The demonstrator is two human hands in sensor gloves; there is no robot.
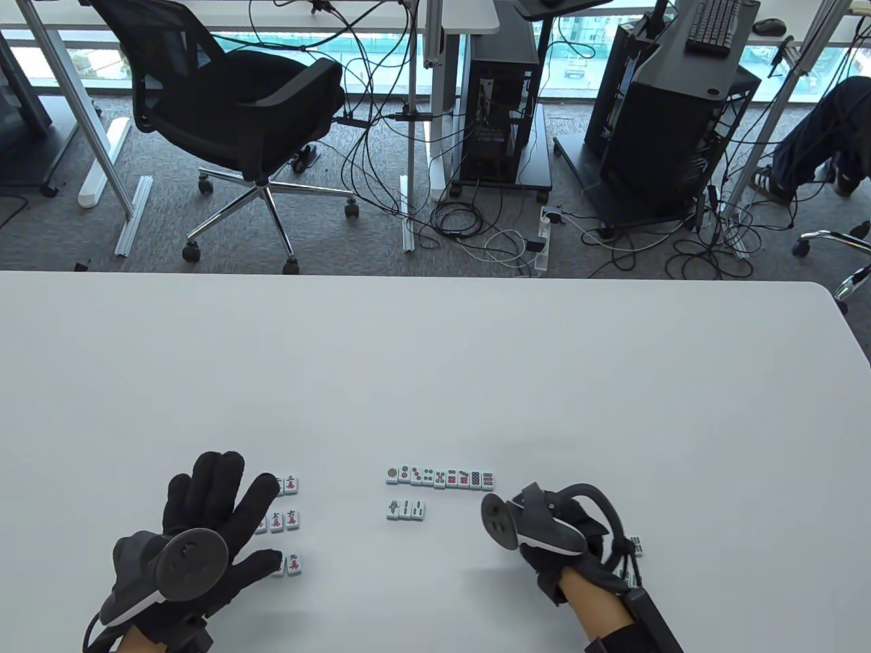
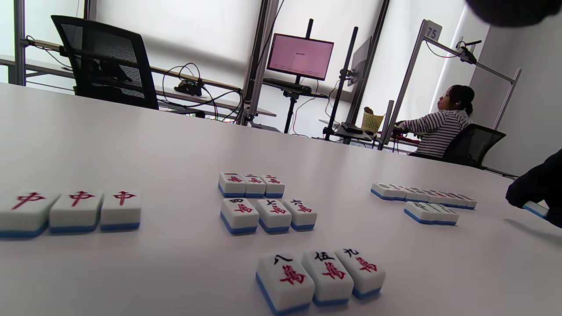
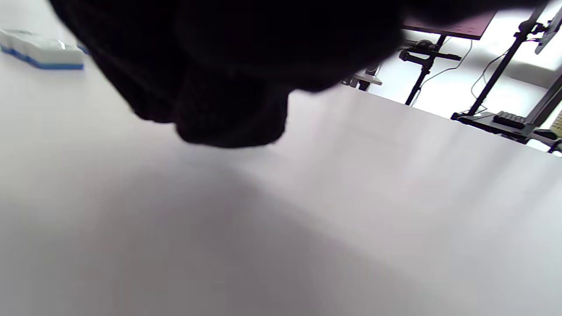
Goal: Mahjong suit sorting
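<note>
Left hand (image 1: 204, 524): lower left of the table view, fingers straight and spread, flat over the character-suit tiles (image 2: 268, 214). These tiles lie in three rows of three at centre frame in the left wrist view. Three red-dragon tiles (image 2: 74, 210) form a row at the left edge of that view.

Right hand (image 1: 565, 544): lower right of the table view, knuckles up; its fingers are hidden under the tracker, so whether it grips anything cannot be told. A blue-backed tile (image 2: 535, 209) shows at that hand in the left wrist view.

On the white desk (image 1: 435, 367), a circle-suit row (image 1: 439, 477) lies at lower centre. A short bamboo row (image 1: 406, 509) sits just below it.
</note>
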